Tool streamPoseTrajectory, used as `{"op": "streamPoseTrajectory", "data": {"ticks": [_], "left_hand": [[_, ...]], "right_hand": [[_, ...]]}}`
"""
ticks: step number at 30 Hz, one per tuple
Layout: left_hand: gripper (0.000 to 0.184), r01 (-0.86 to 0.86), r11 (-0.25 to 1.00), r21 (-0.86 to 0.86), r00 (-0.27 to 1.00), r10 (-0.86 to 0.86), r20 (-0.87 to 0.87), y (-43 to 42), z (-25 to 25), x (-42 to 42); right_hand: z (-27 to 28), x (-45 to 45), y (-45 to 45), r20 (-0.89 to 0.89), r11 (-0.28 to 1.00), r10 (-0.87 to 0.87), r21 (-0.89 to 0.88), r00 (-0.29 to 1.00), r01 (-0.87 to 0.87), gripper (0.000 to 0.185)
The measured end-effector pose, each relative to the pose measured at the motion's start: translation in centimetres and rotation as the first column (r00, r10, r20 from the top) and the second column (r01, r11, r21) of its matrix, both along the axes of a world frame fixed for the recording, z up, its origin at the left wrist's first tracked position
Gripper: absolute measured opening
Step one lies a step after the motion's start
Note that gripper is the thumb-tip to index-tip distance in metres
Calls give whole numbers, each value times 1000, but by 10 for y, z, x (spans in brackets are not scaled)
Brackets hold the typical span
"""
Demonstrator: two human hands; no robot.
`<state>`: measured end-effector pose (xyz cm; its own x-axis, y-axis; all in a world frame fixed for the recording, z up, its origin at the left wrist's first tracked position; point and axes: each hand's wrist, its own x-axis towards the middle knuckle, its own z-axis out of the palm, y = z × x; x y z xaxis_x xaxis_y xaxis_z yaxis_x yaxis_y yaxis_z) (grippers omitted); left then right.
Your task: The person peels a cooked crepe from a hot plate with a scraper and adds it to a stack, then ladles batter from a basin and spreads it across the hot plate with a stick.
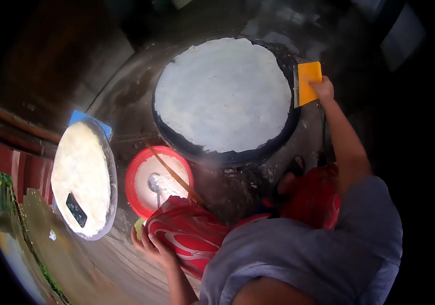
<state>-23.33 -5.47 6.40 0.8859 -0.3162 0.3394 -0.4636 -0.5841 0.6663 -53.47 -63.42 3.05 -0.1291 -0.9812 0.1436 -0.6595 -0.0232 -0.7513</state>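
My right hand is closed on the handle of an orange scraper, its metal edge upright beside the right rim of a round black griddle. A broad, pale sheet of batter covers most of the griddle. Beside my left knee, my left hand has bent fingers around a yellow-green thing, mostly hidden, whose kind I cannot make out. Just above that hand stands a red basin of pale batter with a ladle in it. A thin wooden stick lies across the basin.
To the left, a stack of pale flatbreads rests on a round tray, with a dark phone on top. A blue flat thing sticks out behind it. My red-covered knees are close to the basin and griddle.
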Motion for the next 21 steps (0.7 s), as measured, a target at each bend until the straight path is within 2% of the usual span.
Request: {"op": "streamPoseTrajectory", "data": {"ticks": [1, 3, 5, 7, 9, 11, 13, 15, 16, 18, 19, 21], "left_hand": [[37, 6, 1000, -4, 1000, -6, 2, 0, -4, 1], [35, 55, 998, 15, 995, -56, 86, 4, -13, 7], [34, 57, 998, 20, 994, -59, 93, 0, -11, 5], [34, 51, 998, 49, 991, -56, 124, 0, -14, 4], [34, 55, 998, 16, 994, -56, 98, -6, -9, 0], [34, 94, 995, -19, 991, -92, 92, -8, -6, -1], [35, 99, 995, -18, 992, -98, 81, -10, -7, 0], [35, 157, 981, -118, 985, -148, 84, -12, -7, -1], [36, 165, 983, -82, 983, -158, 96, -11, -6, 0], [36, 161, 983, -91, 986, -155, 64, -11, -4, -2], [36, 165, 980, -107, 986, -162, 34, -9, -3, -2], [35, 148, 986, -78, 988, -144, 59, -4, -10, 1]], "right_hand": [[-12, -11, 3, 2, 1000, -6, -4, 1000, 6, 38], [-35, -27, 15, -129, 995, 3, 97, 992, 10, 41], [-25, -12, 67, -37, 986, -14, 167, 999, 20, 42], [-42, -4, 108, -54, 991, -29, 128, 998, 35, 41], [-74, -3, 151, 143, 995, 76, 51, 987, -84, 37], [-70, 16, 219, 335, 988, 118, 53, 935, -144, 33], [-71, 33, 281, 423, 968, 213, 29, 881, -248, 32], [-57, 45, 323, 352, 890, 371, 128, 859, -437, 35], [-43, 53, 330, 352, 884, 380, 133, 856, -447, 35], [-10, 64, 336, 173, 762, 627, 63, 759, -644, 32], [4, 68, 334, 173, 752, 639, 67, 750, -656, 32], [27, 80, 323, -232, 635, 693, -251, 682, -731, 32]]}}
